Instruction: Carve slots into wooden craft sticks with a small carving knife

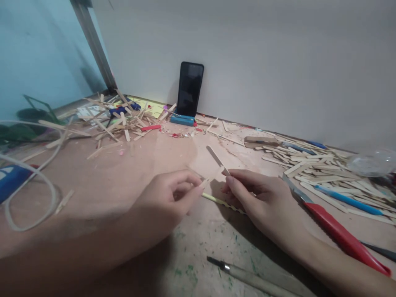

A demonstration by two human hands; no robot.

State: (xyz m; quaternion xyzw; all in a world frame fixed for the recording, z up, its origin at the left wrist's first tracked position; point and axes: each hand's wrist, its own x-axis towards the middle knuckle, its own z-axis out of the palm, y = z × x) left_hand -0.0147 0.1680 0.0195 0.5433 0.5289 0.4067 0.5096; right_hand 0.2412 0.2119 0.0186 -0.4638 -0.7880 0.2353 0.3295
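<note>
Pinched between the thumb and fingers of my right hand (255, 187) is a wooden craft stick (214, 156), its free end tilted up and away to the left. My left hand (171, 192), close beside it, has thumb and forefinger closed on a short, pale piece of wooden stick (204, 183). The two held pieces come near each other; whether they touch I cannot tell. Below the hands a thin yellowish strip with a wavy edge (216, 199) lies on the table, partly hidden by my right hand. A chisel-like carving tool (229, 268) lies nearest me.
A phone (191, 88) stands in a blue holder (182, 119) against the wall. Loose sticks heap up at the left (123, 119) and right (324, 169). A red-handled knife (337, 231) and blue pen (348, 200) lie right. A white cable (51, 181) loops at left.
</note>
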